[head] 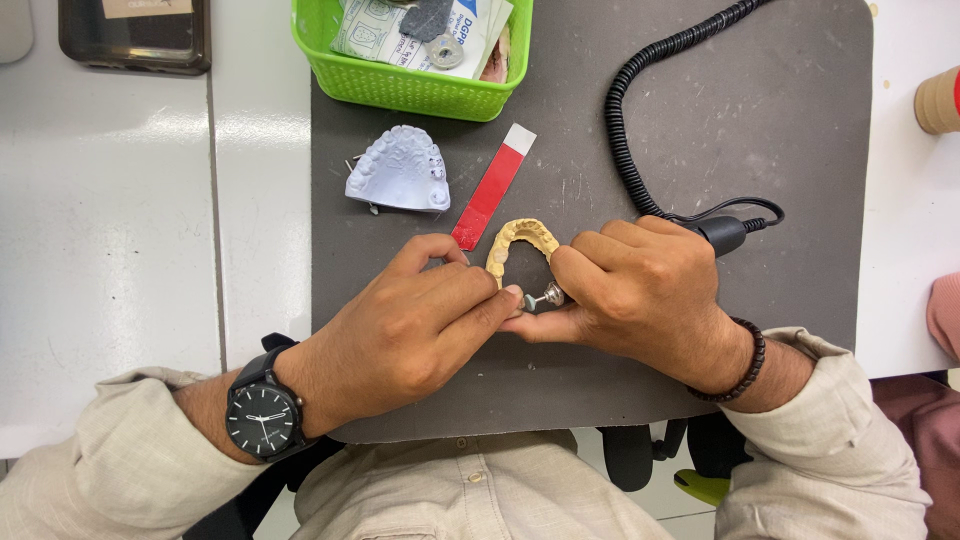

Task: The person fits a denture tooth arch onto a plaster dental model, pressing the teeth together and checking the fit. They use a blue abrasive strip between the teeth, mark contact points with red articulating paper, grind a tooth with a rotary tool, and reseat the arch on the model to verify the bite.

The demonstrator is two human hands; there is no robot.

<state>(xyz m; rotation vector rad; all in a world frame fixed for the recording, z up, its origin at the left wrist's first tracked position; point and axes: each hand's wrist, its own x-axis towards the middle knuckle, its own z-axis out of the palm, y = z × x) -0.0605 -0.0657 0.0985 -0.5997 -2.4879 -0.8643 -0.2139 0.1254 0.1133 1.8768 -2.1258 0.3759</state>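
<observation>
- Head view shows both hands meeting over a yellow dental cast (522, 243) that lies on a dark grey mat (700, 130) spread over the white worktop (110, 250).
- Left hand (415, 325) has its fingers closed on the near end of the horseshoe-shaped cast, thumb tip pressed right beside the tool's head.
- Right hand (640, 290) is wrapped tight around a black handpiece (725, 235), whose small metal burr (545, 297) sits just beside the cast's open end.
- Risk, as I judge it: the burr lies almost against the left thumb, so a slip could nick it.
- Stone-like casts look brittle; too much side pressure might chip a thin tooth ridge.
- Coiled black cord (625, 120) curves across the mat; a tug on it could pull the handpiece off line.
- White dental cast (400, 170) lies well apart, matte and bumpy, with a flat red-and-white strip (493, 188) between the two casts.
- Green mesh plastic basket (400, 85) holds paper packets at the mat's far edge.
- Mat surface looks scuffed and dusty.
</observation>
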